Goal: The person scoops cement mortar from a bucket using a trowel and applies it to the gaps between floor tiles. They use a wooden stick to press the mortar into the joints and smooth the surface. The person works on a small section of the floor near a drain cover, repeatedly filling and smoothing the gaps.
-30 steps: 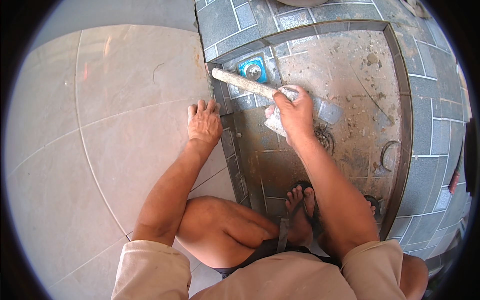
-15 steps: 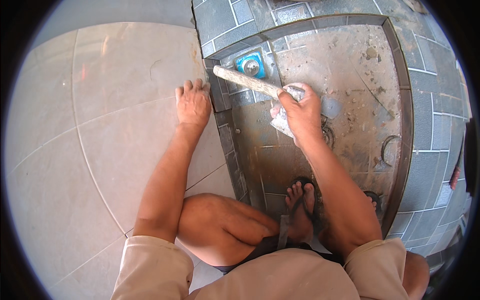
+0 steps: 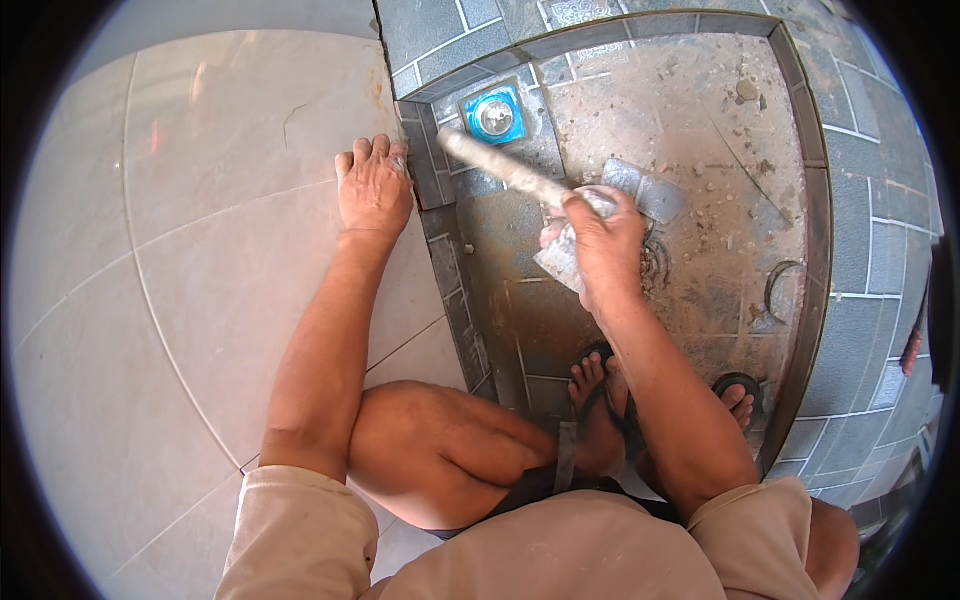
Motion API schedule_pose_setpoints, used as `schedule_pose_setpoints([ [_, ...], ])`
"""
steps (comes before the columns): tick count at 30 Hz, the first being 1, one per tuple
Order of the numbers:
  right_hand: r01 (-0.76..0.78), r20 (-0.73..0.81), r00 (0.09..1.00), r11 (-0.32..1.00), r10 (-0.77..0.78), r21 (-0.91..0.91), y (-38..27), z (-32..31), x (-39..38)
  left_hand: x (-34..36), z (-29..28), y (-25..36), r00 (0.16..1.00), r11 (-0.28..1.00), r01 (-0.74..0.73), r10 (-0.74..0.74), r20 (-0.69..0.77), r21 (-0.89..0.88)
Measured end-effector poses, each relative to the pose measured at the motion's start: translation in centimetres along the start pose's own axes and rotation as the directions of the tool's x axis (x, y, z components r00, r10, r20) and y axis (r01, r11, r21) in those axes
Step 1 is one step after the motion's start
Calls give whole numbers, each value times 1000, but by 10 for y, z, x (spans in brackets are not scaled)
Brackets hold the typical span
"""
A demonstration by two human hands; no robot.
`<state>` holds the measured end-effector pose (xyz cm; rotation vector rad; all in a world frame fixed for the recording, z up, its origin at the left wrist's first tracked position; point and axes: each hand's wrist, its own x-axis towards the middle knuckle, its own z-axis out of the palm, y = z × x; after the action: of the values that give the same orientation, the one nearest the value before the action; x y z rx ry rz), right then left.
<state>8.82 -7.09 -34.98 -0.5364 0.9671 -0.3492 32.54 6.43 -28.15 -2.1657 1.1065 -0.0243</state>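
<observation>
My right hand is closed round a pale, worn wooden stick, whose far end points up and left toward the step wall and is slightly blurred. A whitish, mortar-smeared flat piece shows under the same hand; whether it joins the stick is hidden. My left hand lies palm down on the large beige floor tile, its fingers laid forward near the tile's edge and holding nothing. Below that edge, dark tiles face the step wall. A blue-rimmed round drain lies beyond the stick.
A low dark tiled curb frames the sunken, dusty floor with its bits of rubble. Small grey flat pieces lie beyond my right hand. My sandalled feet stand in the recess. Grey tiled floor extends outside the curb.
The stick's free end has shifted right, away from the step wall, and more of the grey pieces beyond my right hand shows. My left hand stays on the tile; the view has shifted slightly.
</observation>
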Motion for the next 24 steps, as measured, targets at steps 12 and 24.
schedule_pose_setpoints([
  [12,-157,128,979,987,159,-22,-5,-20,22,-8,-5,13,998,999,38,-38,47,2],
  [24,-36,8,999,994,36,100,-6,-11,19,25,-2,-17,931,830,95,-270,-247,-550],
])
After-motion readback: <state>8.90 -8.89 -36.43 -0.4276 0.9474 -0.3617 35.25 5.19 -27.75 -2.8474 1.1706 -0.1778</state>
